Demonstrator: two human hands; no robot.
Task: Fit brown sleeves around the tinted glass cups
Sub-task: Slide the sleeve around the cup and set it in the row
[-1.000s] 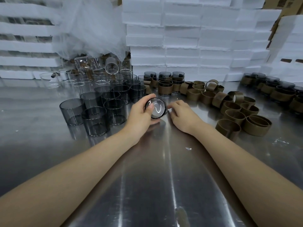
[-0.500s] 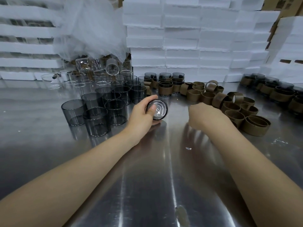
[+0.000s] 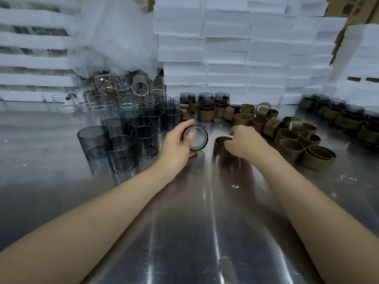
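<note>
Smoke-tinted cylindrical glass cup (image 3: 196,138), likely slick and fragile, lies tilted in the left grip (image 3: 176,145) curled round its wall over the steel desk (image 3: 184,222), while the right grip (image 3: 245,142) pinches a seemingly light, bendy brown ring-shaped sleeve (image 3: 219,148) beside it.

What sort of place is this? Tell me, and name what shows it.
Probably a small assembly or packing workshop: dozens of tinted glass cups stand batched on a steel table, a heap of loose brown sleeves lies to the right, and stacked white foam trays fill the back.
</note>
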